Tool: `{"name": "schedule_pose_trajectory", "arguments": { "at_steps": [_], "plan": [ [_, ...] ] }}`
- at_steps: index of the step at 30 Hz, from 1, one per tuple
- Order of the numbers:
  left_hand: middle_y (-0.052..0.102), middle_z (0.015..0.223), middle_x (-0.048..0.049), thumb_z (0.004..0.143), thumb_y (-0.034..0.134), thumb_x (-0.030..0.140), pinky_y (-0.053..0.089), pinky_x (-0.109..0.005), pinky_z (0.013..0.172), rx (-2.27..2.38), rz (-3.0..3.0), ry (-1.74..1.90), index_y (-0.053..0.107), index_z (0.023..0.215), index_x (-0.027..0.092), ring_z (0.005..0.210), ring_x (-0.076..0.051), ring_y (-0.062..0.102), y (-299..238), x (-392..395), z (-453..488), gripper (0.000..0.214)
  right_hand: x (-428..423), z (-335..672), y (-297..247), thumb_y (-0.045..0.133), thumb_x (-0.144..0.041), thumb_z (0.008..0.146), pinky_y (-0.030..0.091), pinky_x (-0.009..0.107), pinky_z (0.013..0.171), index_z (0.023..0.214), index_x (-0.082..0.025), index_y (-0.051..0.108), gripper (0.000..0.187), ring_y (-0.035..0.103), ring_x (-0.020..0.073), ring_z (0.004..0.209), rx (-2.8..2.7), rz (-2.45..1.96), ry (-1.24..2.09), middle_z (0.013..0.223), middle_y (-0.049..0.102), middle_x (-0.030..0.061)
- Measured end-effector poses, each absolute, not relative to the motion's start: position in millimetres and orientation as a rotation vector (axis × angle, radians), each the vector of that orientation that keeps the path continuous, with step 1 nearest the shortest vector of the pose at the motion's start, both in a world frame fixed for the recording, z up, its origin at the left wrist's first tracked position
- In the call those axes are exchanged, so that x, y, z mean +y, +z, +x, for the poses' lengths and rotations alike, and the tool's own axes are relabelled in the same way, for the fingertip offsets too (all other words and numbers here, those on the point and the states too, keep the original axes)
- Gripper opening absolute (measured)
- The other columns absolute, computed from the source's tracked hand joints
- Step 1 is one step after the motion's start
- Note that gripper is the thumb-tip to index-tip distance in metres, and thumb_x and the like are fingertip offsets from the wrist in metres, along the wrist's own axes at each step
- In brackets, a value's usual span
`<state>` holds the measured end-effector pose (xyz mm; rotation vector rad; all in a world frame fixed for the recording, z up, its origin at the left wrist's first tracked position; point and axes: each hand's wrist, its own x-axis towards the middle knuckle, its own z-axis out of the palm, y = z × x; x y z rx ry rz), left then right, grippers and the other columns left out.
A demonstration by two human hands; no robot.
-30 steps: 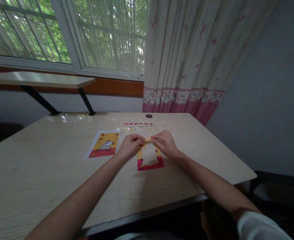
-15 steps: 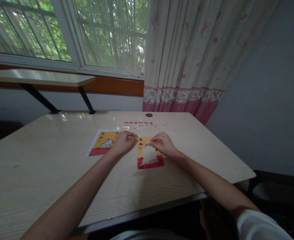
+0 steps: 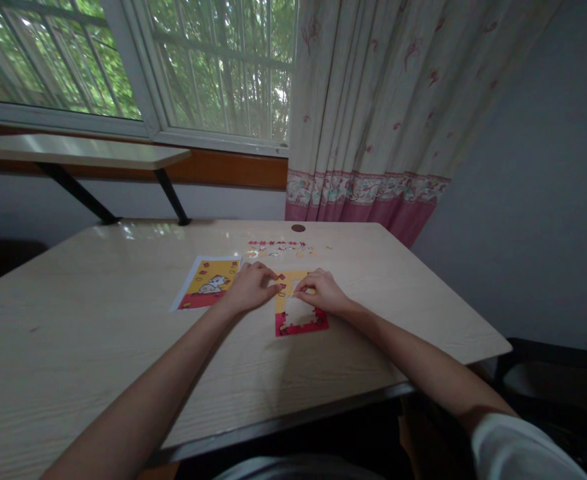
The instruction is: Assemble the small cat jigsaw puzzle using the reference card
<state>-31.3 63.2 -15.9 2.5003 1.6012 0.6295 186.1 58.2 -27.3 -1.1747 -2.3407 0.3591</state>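
A jigsaw puzzle (image 3: 302, 328) lies on the table with a yellow upper part, a red lower border and a gap in its middle. My left hand (image 3: 254, 287) rests at its upper left edge, thumb and forefinger apart on the yellow part, holding nothing. From the right, my right hand (image 3: 322, 291) reaches over the puzzle, thumb and fingertips pinched on a small puzzle piece (image 3: 294, 294) at the upper side of the gap. The piece is mostly hidden by the fingers. Left of my left hand lies a printed reference picture (image 3: 208, 287) of a white cartoon animal on yellow and red.
Loose puzzle pieces (image 3: 276, 244) lie in rows beyond the puzzle, red ones farthest back. A round dark disc (image 3: 298, 228) sits at the table's (image 3: 373, 373) back edge. A raised shelf (image 3: 78, 152) stands at the back left; a curtain (image 3: 363, 133) hangs behind.
My left thumb and forefinger have spread from a pinch and lie on the puzzle's left side. My right fingertips have shifted slightly left and down with the piece.
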Motion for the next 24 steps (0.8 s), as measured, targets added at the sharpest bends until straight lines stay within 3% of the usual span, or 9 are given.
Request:
{"name": "schedule_pose_trajectory", "arguments": {
  "at_steps": [6, 24],
  "plan": [
    [0.061, 0.107, -0.0108, 0.073, 0.059, 0.058, 0.041, -0.039, 0.086, 1.655, 2.530, 0.561, 0.069, 0.097, 0.020, 0.097, -0.028, 0.053, -13.3, 57.6, -28.1, 0.046, 57.3, 185.5, -25.0, 0.067, -0.029, 0.079, 0.035, 0.029, 0.080, 0.081, -0.023, 0.072, 0.008, 0.055, 0.0165, 0.081, -2.360, -1.170, 0.324, 0.079, 0.069, 0.0013],
    [0.060, 0.108, -0.0101, 0.070, 0.063, 0.049, 0.040, -0.041, 0.089, 1.738, 2.360, 0.530, 0.068, 0.101, 0.022, 0.102, -0.030, 0.053, -10.4, 57.2, -22.9, 0.041, 51.4, 193.0, -17.3, 0.060, -0.028, 0.085, 0.033, 0.032, 0.081, 0.093, -0.022, 0.071, 0.015, 0.053, 0.0185, 0.091, -2.520, -1.006, 0.262, 0.091, 0.066, 0.0040]
  ]
}}
